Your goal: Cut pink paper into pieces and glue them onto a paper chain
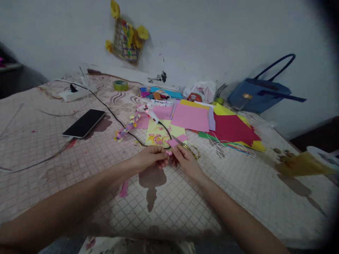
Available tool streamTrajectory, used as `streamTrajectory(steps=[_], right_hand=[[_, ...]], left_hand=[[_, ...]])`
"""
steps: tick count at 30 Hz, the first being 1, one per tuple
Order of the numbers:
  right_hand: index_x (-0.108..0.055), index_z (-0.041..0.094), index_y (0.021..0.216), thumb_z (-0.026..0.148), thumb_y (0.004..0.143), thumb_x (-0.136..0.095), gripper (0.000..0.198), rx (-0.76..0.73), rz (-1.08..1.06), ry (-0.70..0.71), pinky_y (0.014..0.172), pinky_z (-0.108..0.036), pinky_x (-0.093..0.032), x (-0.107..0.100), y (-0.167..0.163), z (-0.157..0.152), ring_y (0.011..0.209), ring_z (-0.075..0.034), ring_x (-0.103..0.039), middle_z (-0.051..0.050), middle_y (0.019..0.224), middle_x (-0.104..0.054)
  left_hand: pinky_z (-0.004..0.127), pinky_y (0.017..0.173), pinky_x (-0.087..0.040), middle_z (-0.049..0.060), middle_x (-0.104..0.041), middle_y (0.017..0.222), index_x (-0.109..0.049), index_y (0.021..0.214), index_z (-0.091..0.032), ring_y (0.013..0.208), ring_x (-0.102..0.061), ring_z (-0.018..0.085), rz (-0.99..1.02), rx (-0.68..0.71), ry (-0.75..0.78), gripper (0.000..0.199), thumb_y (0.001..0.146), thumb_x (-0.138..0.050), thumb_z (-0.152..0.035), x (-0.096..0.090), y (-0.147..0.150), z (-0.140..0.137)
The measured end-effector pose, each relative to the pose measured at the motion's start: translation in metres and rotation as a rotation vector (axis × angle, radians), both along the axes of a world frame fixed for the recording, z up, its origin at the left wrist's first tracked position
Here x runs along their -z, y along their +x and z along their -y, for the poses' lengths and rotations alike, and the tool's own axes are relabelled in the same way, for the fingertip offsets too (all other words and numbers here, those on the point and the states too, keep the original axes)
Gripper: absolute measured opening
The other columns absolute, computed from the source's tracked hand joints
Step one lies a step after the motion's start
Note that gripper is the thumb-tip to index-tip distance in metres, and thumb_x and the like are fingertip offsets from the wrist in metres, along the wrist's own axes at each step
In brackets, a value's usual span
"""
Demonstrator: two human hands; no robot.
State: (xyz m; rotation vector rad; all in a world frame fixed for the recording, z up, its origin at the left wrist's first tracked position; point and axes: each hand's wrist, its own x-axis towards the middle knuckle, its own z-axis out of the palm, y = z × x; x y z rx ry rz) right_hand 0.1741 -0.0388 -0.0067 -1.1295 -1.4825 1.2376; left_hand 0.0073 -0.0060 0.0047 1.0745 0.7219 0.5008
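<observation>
Between my fingertips, above the middle of the table, is a small piece of pink paper (168, 153). My left hand (155, 156) pinches it from one side, and my right hand (185, 160) closes on its other side. Just past my right hand lie gold-handled scissors (194, 150), their blades over a pink paper strip (178, 140). A pale yellow sheet (166, 124) beyond my hands carries a heap of tiny pink and yellow paper bits (158, 139). Behind it rests a white glue gun (148, 111) with a black cord.
Left of the sheet lies a decorated paper strip (127, 127), then a tablet (84, 124) on a cable. A power strip (78, 93) and tape roll (120, 85) sit farther back. Coloured papers (233, 128), white string (218, 146) and a blue handbag (258, 93) are at right.
</observation>
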Motion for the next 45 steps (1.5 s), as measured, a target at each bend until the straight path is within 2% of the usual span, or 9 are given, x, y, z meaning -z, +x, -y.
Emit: streamTrajectory(steps=[4,8,10,15,17,21,26,30,45], right_hand=[[-0.052,0.025,0.100,0.035,0.079,-0.058,0.024,-0.039,0.020,0.177,0.060,-0.025,-0.045,-0.008,0.006,0.000,0.073,-0.012,-0.054,-0.003,0.095,-0.054],[-0.059,0.022,0.080,0.027,0.079,-0.059,0.005,-0.033,0.111,0.394,0.073,-0.028,-0.044,-0.015,0.011,-0.002,0.094,-0.017,-0.052,-0.004,0.093,-0.054],[-0.057,0.021,0.078,0.025,0.081,-0.056,0.005,-0.013,0.145,0.408,0.072,-0.028,-0.044,-0.017,0.011,-0.002,0.086,-0.016,-0.053,-0.003,0.085,-0.055],[-0.054,0.019,0.076,0.023,0.082,-0.053,0.007,0.040,0.294,0.300,0.063,-0.026,-0.041,-0.016,0.008,0.001,0.070,-0.013,-0.050,-0.001,0.075,-0.053],[-0.053,0.018,0.076,0.024,0.083,-0.050,0.010,0.040,0.309,0.253,0.061,-0.026,-0.040,-0.014,0.007,0.002,0.066,-0.013,-0.050,0.000,0.071,-0.053],[-0.053,0.020,0.088,0.022,0.087,-0.041,0.012,0.061,0.248,0.281,0.062,-0.026,-0.043,-0.014,0.008,0.002,0.068,-0.013,-0.053,-0.001,0.077,-0.054],[-0.057,0.024,0.092,0.018,0.081,-0.054,0.013,0.019,0.376,0.559,0.081,-0.034,-0.043,-0.018,0.011,0.001,0.099,-0.020,-0.051,-0.007,0.103,-0.053],[-0.060,0.024,0.084,0.018,0.082,-0.054,0.008,0.009,0.387,0.585,0.082,-0.035,-0.043,-0.019,0.011,0.002,0.093,-0.018,-0.053,-0.005,0.093,-0.058],[-0.055,0.021,0.082,0.022,0.084,-0.050,0.006,-0.017,0.268,0.369,0.068,-0.030,-0.045,-0.017,0.008,0.003,0.079,-0.016,-0.053,-0.004,0.085,-0.057]], left_hand=[[0.020,0.054,-0.040,0.000,-0.057,0.061,-0.060,0.074,-0.011,0.054,-0.052,0.006,0.102,0.031,-0.265,0.014,0.069,-0.067,-0.021,-0.007,-0.002,-0.002],[0.019,0.053,-0.040,-0.001,-0.055,0.062,-0.059,0.074,-0.011,0.053,-0.050,0.005,0.103,0.103,-0.337,0.016,0.070,-0.067,-0.024,-0.010,-0.004,-0.001],[0.020,0.053,-0.040,0.000,-0.055,0.065,-0.058,0.075,-0.012,0.055,-0.051,0.007,0.055,0.121,-0.187,0.020,0.073,-0.063,-0.032,-0.008,-0.003,0.000],[0.021,0.057,-0.037,-0.002,-0.053,0.069,-0.057,0.076,-0.015,0.060,-0.047,0.008,-0.115,-0.037,0.433,0.020,0.075,-0.061,-0.035,-0.003,0.000,0.001],[0.021,0.058,-0.036,-0.002,-0.052,0.066,-0.058,0.072,-0.014,0.061,-0.046,0.008,-0.163,-0.049,0.524,0.018,0.075,-0.059,-0.033,-0.003,0.000,0.001],[0.022,0.057,-0.037,-0.001,-0.054,0.067,-0.056,0.070,-0.014,0.058,-0.047,0.008,-0.082,-0.040,0.306,0.018,0.076,-0.057,-0.031,-0.004,0.000,0.001],[0.022,0.058,-0.039,0.000,-0.055,0.068,-0.057,0.072,-0.013,0.059,-0.049,0.008,0.057,-0.069,0.028,0.017,0.072,-0.062,-0.029,-0.002,0.000,-0.001],[0.022,0.059,-0.039,0.001,-0.056,0.069,-0.058,0.072,-0.012,0.058,-0.049,0.007,0.080,-0.043,0.014,0.017,0.072,-0.063,-0.028,-0.001,0.000,-0.001],[0.022,0.060,-0.040,0.001,-0.059,0.070,-0.060,0.073,-0.012,0.058,-0.051,0.007,0.069,-0.002,-0.014,0.017,0.075,-0.061,-0.028,0.001,0.001,0.000]])
